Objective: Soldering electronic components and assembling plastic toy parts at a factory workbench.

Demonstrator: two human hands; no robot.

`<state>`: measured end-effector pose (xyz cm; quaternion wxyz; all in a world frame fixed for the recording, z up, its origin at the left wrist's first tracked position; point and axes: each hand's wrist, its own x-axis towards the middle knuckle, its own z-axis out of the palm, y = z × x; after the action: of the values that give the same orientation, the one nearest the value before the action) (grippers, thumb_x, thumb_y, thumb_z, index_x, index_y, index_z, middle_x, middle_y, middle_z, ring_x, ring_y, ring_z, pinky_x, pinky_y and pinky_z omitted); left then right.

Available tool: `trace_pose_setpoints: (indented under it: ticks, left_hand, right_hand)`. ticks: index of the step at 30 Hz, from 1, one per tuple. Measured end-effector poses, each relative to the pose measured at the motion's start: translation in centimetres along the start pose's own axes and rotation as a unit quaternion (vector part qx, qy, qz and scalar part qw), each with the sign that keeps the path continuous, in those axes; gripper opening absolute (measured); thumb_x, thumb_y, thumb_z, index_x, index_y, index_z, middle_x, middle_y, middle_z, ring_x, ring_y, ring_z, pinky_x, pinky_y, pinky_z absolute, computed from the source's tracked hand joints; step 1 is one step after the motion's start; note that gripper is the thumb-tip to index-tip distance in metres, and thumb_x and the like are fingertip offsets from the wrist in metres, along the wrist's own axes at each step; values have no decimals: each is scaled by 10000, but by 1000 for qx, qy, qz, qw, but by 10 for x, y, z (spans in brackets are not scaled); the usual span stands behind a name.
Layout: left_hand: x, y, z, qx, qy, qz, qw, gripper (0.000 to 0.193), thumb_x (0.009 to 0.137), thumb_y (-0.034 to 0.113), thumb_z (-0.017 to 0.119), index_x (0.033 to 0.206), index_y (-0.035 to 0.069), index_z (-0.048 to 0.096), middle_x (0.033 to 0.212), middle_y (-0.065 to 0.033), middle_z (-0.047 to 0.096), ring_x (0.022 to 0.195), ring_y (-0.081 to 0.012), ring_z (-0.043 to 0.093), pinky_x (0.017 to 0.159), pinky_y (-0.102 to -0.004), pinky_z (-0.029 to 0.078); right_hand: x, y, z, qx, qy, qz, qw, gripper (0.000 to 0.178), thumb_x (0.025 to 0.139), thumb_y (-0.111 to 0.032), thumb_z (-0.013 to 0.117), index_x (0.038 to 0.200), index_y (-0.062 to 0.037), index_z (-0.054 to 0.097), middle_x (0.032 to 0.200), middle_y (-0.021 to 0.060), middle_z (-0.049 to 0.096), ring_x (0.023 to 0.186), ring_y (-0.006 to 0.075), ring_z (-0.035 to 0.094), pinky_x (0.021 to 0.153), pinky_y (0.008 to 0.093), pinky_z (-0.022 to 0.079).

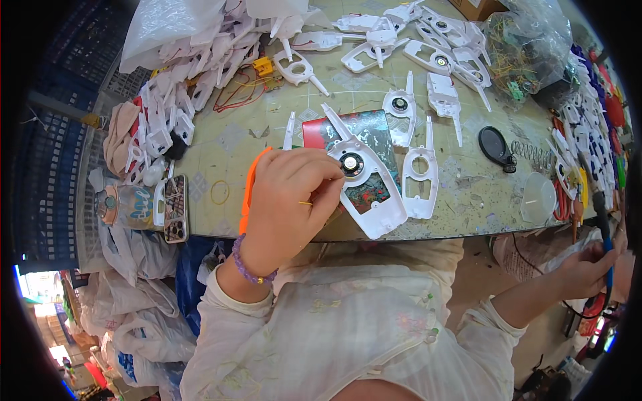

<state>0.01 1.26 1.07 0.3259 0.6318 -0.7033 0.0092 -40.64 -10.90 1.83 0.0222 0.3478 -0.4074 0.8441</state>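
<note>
My left hand is closed in a pinch, its fingertips against the left side of a white plastic housing. What lies between the fingers is hidden; a small yellow streak shows beside them. A round speaker with a silver centre sits in the housing's ring. Under the housing lies a red and dark patterned flat piece. An orange piece shows partly behind my left hand. Away at the far right, my right hand is closed around a blue-handled soldering iron, its black cable hanging down.
More white housings lie right of the work, with several at the back and a pile at left. A spring holder, a round black lid and a clear cup stand right. A phone rests near the front-left edge.
</note>
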Motion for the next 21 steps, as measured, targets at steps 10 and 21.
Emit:
trace_pose_setpoints:
  ticks: [10, 21]
  left_hand:
    - [4, 8, 12, -23, 76, -31, 996, 86, 689, 59, 672, 738, 78, 604, 854, -25, 672, 857, -198, 628, 799, -354, 386]
    - [0, 9, 16, -17, 59, -65, 996, 75, 678, 57, 678, 722, 76, 620, 859, -28, 686, 885, -192, 635, 836, -358, 374]
  right_hand:
    - [-102, -39, 25, -3, -317, -122, 941, 293, 949, -289, 485, 939, 3, 465, 731, 86, 476, 549, 123, 397, 498, 239, 317]
    - [-150, -61, 40, 248, -500, 72, 827, 289, 897, -284, 574, 972, -20, 483, 699, 60, 540, 521, 135, 501, 469, 249, 400]
